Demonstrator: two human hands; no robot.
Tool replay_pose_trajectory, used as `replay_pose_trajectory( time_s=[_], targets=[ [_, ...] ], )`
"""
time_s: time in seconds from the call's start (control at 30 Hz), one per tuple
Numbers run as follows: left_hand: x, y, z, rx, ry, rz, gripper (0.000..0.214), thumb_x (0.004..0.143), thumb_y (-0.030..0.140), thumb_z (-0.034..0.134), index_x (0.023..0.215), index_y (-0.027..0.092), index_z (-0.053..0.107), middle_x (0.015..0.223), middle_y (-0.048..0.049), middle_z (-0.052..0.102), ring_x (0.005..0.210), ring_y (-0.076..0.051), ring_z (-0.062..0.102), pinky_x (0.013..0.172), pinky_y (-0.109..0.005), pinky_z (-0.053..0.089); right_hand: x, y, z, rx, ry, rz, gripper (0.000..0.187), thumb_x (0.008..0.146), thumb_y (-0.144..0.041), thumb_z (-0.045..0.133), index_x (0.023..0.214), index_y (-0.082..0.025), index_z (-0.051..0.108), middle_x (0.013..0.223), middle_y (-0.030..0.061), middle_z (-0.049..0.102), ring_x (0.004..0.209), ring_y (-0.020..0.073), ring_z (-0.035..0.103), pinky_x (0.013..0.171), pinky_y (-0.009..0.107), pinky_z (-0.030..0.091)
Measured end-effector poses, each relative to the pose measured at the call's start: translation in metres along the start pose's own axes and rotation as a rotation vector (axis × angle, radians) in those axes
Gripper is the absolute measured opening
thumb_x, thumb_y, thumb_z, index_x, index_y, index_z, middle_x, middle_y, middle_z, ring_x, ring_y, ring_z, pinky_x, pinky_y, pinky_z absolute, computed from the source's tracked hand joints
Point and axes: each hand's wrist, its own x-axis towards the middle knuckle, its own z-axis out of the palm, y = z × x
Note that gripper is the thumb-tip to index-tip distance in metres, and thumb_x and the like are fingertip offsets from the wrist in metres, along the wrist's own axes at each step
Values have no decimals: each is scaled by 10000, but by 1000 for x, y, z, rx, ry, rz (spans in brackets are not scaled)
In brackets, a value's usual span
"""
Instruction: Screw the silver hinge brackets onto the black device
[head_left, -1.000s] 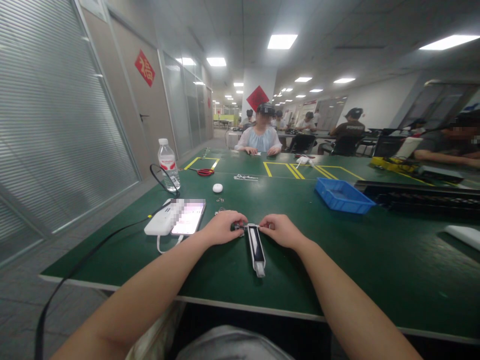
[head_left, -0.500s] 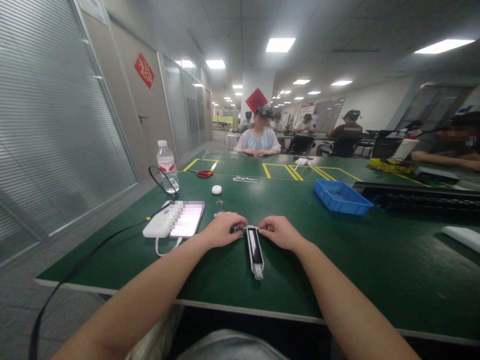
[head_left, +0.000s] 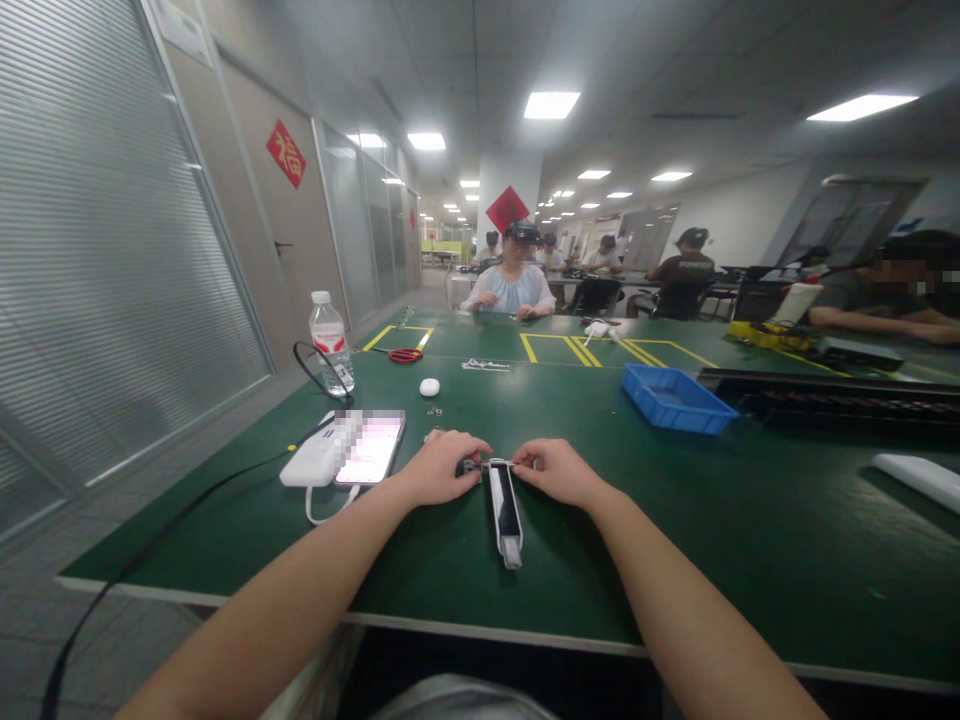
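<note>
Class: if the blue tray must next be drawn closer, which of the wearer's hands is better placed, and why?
Probably the right hand: it is nearer the blue tray, which stands on its side. The left hand is farther, beyond the white-framed object. Both have fingers at its far end.

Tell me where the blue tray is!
In the head view, the blue tray sits on the green table, beyond and to the right of the person's right hand, near the long black object.

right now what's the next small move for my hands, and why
Probably a slight inward nudge with the right hand while the left hand steadies: their fingertips flank the far end of the white-framed device, which lies on the green table.
</note>
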Motion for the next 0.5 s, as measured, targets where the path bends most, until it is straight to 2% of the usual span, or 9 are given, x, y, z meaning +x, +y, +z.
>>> replay_pose_trajectory(
  time_s=[0.27,0.4,0.5],
  targets=[
    [0,-3,0,-18,38,-22,328,757,227,542,1083,223,578,950,-23,641,943,-203,566,877,-350,365,0,1,-1,-4,-11,9,193,761,-291,569,838,-174,703,700,18,636,607,116,532,585,236,403],
    [2,-11,-2,35,136,-146,373,704,125,516,1056,221,592,960,-18,644,933,-197,572,852,-344,397,0,1,-2,-4,-19,3,195,750,-261,575,875,-175,698,692,10,626,589,109,519,580,234,397],
    [2,-19,-3,113,178,-247,348,693,109,514,1012,206,615,998,-44,638,961,-215,567,848,-348,422,1,3,-1,-3,-17,-1,199,740,-240,581,888,-174,695,689,5,620,590,106,517,582,230,398]
  ],
)
